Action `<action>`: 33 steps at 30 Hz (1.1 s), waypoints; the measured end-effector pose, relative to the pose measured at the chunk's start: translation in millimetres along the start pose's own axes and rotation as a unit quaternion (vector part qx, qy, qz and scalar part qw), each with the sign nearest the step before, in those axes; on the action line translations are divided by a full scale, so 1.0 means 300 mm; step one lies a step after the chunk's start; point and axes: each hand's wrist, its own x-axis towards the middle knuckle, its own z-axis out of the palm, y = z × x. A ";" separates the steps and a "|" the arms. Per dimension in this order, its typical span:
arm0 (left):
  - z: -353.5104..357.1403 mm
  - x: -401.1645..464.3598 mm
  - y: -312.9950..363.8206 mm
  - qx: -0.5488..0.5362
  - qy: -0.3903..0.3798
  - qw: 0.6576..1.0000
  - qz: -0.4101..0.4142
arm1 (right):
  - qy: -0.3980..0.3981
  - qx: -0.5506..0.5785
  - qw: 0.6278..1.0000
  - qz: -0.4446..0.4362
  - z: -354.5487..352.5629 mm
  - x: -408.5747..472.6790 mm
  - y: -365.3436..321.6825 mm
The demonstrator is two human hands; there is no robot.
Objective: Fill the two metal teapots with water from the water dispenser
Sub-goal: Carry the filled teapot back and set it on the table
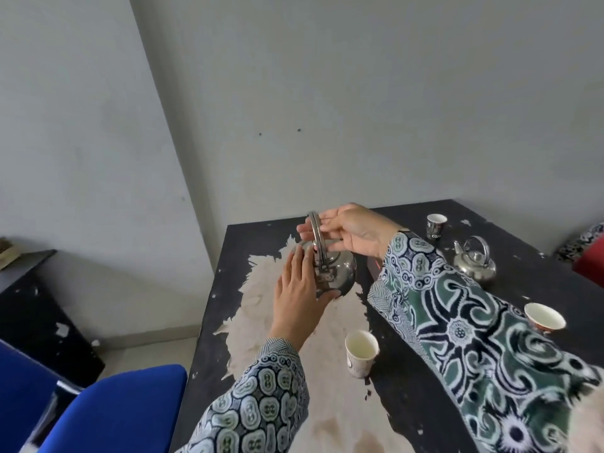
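1. While both hands meet at the middle of a worn black table (425, 403) with a large pale patch of peeled surface, the nearer round shiny metal teapot (336, 273) sits between them.
2. Right hand (353, 232): its fingers are loosely curled around the teapot's upright arched metal handle (316, 237), not clenched.
3. Left hand (299, 295): fingers extended and flat against the teapot's near side, steadying it rather than gripping.
4. A second small metal teapot (474, 261) stands untouched farther right on the table, well apart from the first.
5. Judged step: picking up the first teapot; no water dispenser is in view, so filling appears not yet begun. Next, the teapot likely needs lifting by its handle and carrying off.
6. Three paper cups stand around: one white cup (361, 353) near the table's front, one (544, 318) tilted at the right, one dark cup (435, 226) at the back. Open floor lies left of the table edge, beside a blue chair (114, 416).
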 end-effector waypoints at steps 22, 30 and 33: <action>0.641 0.133 -0.148 0.046 -0.123 0.979 -0.155 | 0.012 -0.045 0.977 0.207 -0.424 0.431 0.567; 0.734 0.167 -0.196 0.018 -0.119 0.979 -0.167 | 0.039 -0.152 0.977 0.143 -0.472 0.472 0.674; 0.760 0.195 -0.232 0.011 -0.133 0.978 -0.162 | 0.053 -0.333 0.936 0.103 -0.491 0.477 0.735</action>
